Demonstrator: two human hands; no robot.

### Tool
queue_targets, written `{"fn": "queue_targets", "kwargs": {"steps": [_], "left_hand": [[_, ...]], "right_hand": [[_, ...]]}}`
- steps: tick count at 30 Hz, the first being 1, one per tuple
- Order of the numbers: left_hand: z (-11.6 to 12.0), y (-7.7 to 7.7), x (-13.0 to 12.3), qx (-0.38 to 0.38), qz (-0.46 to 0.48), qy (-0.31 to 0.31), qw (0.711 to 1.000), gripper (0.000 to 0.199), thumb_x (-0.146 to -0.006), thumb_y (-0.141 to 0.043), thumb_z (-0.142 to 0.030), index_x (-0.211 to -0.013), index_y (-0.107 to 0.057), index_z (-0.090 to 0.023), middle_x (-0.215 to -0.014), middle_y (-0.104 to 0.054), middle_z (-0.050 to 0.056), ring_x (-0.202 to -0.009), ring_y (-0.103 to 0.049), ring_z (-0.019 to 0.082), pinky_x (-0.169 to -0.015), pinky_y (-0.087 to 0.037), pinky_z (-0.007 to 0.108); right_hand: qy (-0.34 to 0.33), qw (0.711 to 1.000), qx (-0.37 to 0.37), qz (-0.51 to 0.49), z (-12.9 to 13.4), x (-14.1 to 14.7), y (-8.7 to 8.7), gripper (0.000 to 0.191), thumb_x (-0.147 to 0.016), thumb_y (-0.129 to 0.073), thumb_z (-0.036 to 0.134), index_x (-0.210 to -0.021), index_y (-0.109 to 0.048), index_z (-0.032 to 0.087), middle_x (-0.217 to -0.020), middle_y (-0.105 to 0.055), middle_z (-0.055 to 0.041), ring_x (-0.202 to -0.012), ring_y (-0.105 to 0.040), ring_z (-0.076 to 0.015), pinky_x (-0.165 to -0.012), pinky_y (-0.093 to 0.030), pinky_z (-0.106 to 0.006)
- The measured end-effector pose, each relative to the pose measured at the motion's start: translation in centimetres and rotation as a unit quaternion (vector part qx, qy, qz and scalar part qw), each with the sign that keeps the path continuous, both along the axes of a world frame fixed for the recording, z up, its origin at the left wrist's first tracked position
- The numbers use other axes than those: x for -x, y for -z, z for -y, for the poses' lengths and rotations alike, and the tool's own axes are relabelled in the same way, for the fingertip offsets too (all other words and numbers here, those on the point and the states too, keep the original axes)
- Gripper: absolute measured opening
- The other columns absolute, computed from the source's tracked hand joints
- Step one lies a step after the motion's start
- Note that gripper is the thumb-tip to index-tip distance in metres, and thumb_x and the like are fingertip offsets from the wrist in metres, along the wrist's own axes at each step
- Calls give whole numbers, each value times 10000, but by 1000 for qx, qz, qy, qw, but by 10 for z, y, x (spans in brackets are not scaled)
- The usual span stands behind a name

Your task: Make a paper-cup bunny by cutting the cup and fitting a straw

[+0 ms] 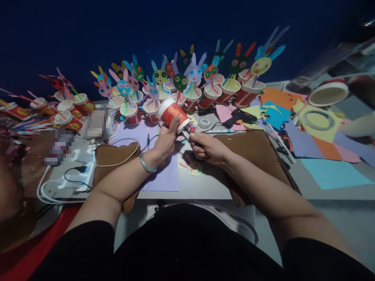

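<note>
A red and white paper cup (173,113) is tilted in my left hand (164,143), whose fingers wrap round it with the thumb on its side. Close to the cup's lower end, my right hand (206,147) is closed in a pinch on something small that I cannot make out; a bit of red shows at its fingertips. Below the hands a round yellow paper face (194,168) with pink ears lies on the table. Behind the cup stand several paper cups holding colourful rabbit-eared paper figures (194,72).
Brown cushions (249,156) lie under both forearms. A black glue gun (240,117), a tape roll (204,121) and coloured paper (336,171) are to the right. A power strip (88,171) with cables is at left. A person's arm shows at the right edge.
</note>
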State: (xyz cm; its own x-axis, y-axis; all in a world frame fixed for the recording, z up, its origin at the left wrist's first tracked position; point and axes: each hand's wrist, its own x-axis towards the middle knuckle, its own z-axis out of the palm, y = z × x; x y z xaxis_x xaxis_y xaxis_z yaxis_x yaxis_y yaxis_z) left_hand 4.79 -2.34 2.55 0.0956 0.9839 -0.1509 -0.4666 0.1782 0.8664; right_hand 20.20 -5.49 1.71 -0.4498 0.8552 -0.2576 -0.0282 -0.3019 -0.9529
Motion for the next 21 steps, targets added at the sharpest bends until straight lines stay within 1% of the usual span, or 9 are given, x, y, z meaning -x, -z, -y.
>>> {"fn": "queue_targets", "kwargs": {"steps": [3,6,8,9,10,12,15,18,21], "left_hand": [[-1,2,0,-4,0,-4,1000,616,-666,-907,-726,-843,-716,-168,-740,-793,42,-725,-766,152,-591,-479,224],[-1,5,0,-17,15,0,1000,633,-636,-922,-726,-856,-723,-167,-741,-793,33,-688,-753,139,-578,-476,220],[-1,6,0,-27,25,4,999,665,-596,-934,-737,-859,-731,-162,-741,-794,30,-616,-713,117,-567,-480,222],[0,6,0,-33,26,5,999,679,-577,-937,-743,-856,-734,-158,-741,-795,30,-588,-692,108,-566,-484,224],[0,6,0,-38,26,6,999,689,-562,-940,-748,-850,-737,-156,-739,-795,30,-573,-678,102,-567,-487,225],[0,6,0,-47,23,5,999,695,-555,-933,-761,-826,-740,-151,-722,-788,30,-565,-665,97,-578,-495,224],[0,6,0,-51,20,6,998,691,-574,-916,-776,-802,-746,-146,-694,-776,32,-564,-660,99,-587,-504,225],[0,6,0,-35,11,7,999,661,-620,-911,-754,-836,-755,-149,-731,-791,41,-600,-690,113,-582,-498,226],[-1,7,-1,-16,7,-11,1000,611,-657,-912,-719,-846,-745,-162,-746,-790,31,-662,-733,127,-594,-496,216]], "right_hand": [[50,985,-129,106,1,-1,1,532,-908,-591,740,-764,-390,269,-574,-311,90,-492,-236,-95,-504,-218,-259],[133,869,-346,328,4,-5,2,423,-986,-540,588,-764,-462,236,-641,-465,8,-594,-370,-135,-599,-237,-300],[155,799,-400,422,6,-6,1,370,-1012,-518,529,-802,-511,223,-681,-537,-31,-621,-397,-153,-614,-199,-326],[156,791,-402,433,6,-7,1,363,-1015,-516,524,-812,-519,222,-691,-551,-40,-625,-406,-157,-616,-193,-331],[150,806,-392,418,6,-7,0,371,-1008,-526,535,-804,-512,225,-687,-546,-37,-625,-414,-157,-613,-202,-326],[115,885,-319,318,4,-6,0,420,-992,-533,591,-768,-455,245,-632,-472,6,-582,-391,-142,-591,-241,-300],[21,987,-113,109,0,-4,1,515,-952,-536,724,-763,-355,280,-552,-309,92,-470,-242,-107,-498,-226,-267],[21,991,-101,90,0,-3,2,535,-937,-543,752,-765,-354,282,-549,-296,100,-469,-230,-104,-491,-216,-263],[114,900,-303,291,3,-4,3,428,-980,-537,609,-768,-459,246,-617,-449,24,-576,-373,-137,-592,-250,-290]]}}
